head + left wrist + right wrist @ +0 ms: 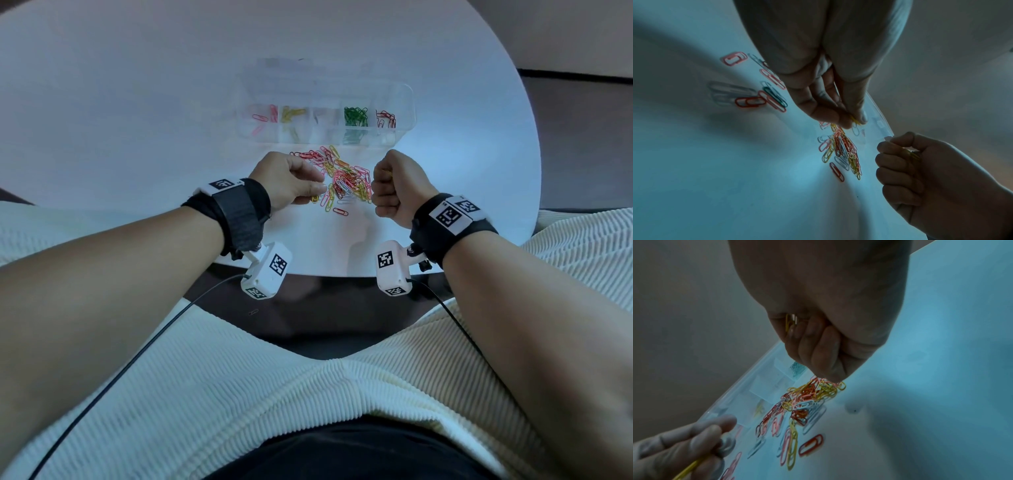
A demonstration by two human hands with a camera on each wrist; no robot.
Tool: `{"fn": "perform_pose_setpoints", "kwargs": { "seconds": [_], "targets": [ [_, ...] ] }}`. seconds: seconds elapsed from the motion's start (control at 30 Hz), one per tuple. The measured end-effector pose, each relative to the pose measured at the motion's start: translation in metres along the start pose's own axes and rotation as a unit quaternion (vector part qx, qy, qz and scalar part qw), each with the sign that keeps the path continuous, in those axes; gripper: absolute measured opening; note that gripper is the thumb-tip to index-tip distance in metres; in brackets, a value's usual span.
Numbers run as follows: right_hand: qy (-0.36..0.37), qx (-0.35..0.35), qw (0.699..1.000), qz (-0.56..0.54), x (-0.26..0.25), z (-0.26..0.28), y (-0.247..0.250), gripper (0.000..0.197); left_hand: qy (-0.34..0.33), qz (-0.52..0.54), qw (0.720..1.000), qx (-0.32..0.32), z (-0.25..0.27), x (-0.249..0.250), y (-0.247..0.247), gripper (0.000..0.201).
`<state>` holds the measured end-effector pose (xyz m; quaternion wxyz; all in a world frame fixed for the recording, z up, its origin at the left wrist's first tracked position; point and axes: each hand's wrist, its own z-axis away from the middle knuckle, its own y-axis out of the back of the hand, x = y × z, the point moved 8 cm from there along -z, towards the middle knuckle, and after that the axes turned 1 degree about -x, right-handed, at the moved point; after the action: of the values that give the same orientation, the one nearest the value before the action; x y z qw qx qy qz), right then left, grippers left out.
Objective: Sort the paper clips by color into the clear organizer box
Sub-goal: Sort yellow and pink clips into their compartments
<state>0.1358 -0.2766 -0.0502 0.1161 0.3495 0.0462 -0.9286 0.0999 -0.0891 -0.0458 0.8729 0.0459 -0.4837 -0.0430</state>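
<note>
A heap of mixed paper clips (344, 180), red, pink, yellow and white, lies on the white table between my hands. My left hand (317, 186) pinches a yellow clip (855, 121) between thumb and fingertips at the heap's left edge. My right hand (382, 186) is curled into a fist right of the heap, gripping yellow clips (787, 322) inside it. Behind the heap stands the clear organizer box (404, 102); its compartments hold pink, yellow, green (355, 118) and red clips in turn.
The round white table (137, 120) curves off close to my body. A single clip (253, 312) lies on the dark floor below the table edge. Cables run from both wrist cameras across my lap.
</note>
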Motion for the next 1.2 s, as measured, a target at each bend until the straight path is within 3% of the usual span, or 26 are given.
{"fn": "perform_pose_setpoints", "kwargs": {
  "seconds": [0.13, 0.33, 0.43, 0.5, 0.6, 0.73, 0.83, 0.93, 1.07, 1.2],
  "targets": [
    [0.008, -0.006, 1.000, -0.027, 0.004, -0.007, -0.001, 0.038, 0.007, 0.029, 0.999, -0.013, 0.000, -0.002, -0.002, 0.018],
    [0.008, -0.011, 0.997, -0.071, 0.002, -0.008, -0.002, 0.021, 0.010, 0.050, 0.998, -0.028, 0.001, -0.004, -0.003, 0.021],
    [0.018, 0.006, 0.998, -0.053, -0.002, -0.008, -0.001, 0.022, 0.017, 0.069, 0.997, -0.026, 0.001, -0.003, -0.003, 0.021],
    [0.055, 0.055, 0.994, 0.072, -0.010, -0.007, 0.005, 0.029, 0.024, 0.092, 0.995, -0.026, 0.001, -0.002, -0.003, 0.019],
    [0.127, 0.141, 0.911, 0.366, -0.025, -0.007, 0.008, 0.028, 0.041, 0.121, 0.991, -0.029, 0.001, -0.002, -0.006, 0.015],
    [0.130, 0.157, 0.858, 0.471, -0.020, -0.014, 0.010, 0.025, 0.079, 0.127, 0.988, -0.022, -0.001, -0.001, -0.009, 0.017],
    [0.115, 0.152, 0.844, 0.501, -0.017, -0.015, 0.008, 0.020, 0.112, 0.044, 0.993, -0.011, 0.000, -0.004, -0.009, 0.020],
    [0.118, 0.154, 0.844, 0.500, -0.018, -0.013, 0.006, 0.014, 0.057, -0.139, 0.989, 0.000, 0.003, 0.008, -0.015, 0.014],
    [0.122, 0.149, 0.842, 0.505, -0.015, -0.011, 0.001, 0.006, -0.026, -0.343, 0.938, 0.044, 0.005, 0.021, -0.023, 0.009],
    [0.138, 0.145, 0.843, 0.499, -0.014, -0.005, 0.006, 0.006, -0.025, -0.438, 0.897, 0.050, -0.001, 0.012, -0.034, 0.007]
  ]
}}
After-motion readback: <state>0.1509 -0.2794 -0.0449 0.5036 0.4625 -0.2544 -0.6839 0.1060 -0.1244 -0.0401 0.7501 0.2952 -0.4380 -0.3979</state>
